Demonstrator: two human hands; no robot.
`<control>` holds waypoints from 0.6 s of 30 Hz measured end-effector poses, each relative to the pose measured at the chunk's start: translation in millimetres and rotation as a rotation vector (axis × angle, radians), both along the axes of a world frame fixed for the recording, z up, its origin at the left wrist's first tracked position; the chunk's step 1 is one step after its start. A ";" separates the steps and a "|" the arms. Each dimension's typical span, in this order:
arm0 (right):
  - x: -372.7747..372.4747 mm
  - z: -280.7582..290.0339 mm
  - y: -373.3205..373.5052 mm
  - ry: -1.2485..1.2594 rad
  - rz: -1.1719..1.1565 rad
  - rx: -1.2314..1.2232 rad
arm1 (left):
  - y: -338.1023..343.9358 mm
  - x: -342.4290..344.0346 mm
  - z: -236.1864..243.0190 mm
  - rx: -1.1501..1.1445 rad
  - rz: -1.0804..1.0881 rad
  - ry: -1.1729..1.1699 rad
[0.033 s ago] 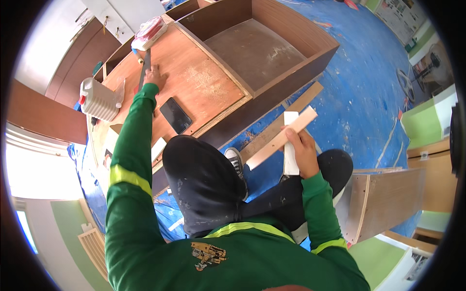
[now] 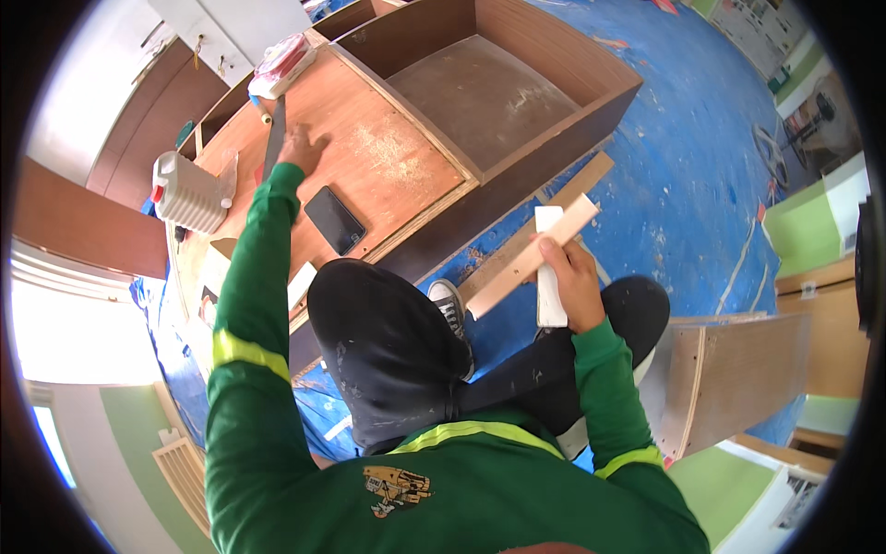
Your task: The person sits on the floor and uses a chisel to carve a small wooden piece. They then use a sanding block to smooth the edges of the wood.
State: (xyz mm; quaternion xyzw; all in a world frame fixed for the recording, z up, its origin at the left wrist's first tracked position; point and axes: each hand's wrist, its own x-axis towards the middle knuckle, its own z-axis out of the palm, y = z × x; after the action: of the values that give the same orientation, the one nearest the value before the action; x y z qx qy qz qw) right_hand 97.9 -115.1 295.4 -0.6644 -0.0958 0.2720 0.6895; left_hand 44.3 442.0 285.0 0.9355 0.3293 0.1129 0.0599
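Note:
My left hand (image 2: 300, 150) is over the plywood top (image 2: 388, 198), fingers apart, beside a long dark flat blade (image 2: 275, 138) that looks like a saw's. Part of that blade is hidden by the hand and sleeve. In front of my right knee, my right hand (image 2: 579, 280) grips two crossed strips. One is a pale wooden strip (image 2: 508, 279), tilted up to the right; the white strip (image 2: 551, 309) passes beneath it, nearly upright. A black phone (image 2: 334, 221) lies on the plywood, near my left forearm. Sawdust (image 2: 397, 152) is scattered to the right of my left hand.
A white jug (image 2: 189, 194) stands at the left of the plywood. Behind lies a red-and-white package (image 2: 281, 65). An open brown cabinet box (image 2: 480, 92) adjoins the plywood. Blue sheeting (image 2: 683, 175) covers the floor, with a long board (image 2: 580, 180) on it. At right stands a wooden box (image 2: 738, 379).
My left hand has shifted slightly right, away from the dark blade, its fingers more spread. The two strips in my right hand have moved a little left and down.

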 end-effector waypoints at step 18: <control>-41.8 30.4 34.9 -0.102 0.318 0.178 | -360.4 -136.3 43.7 -1.639 -0.389 -0.550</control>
State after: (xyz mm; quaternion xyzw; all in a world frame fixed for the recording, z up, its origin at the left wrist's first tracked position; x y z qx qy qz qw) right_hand 56.1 -80.2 325.8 -0.5904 -0.2582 0.3337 0.6880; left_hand -92.0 81.6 328.7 0.5778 0.1156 0.0503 0.8064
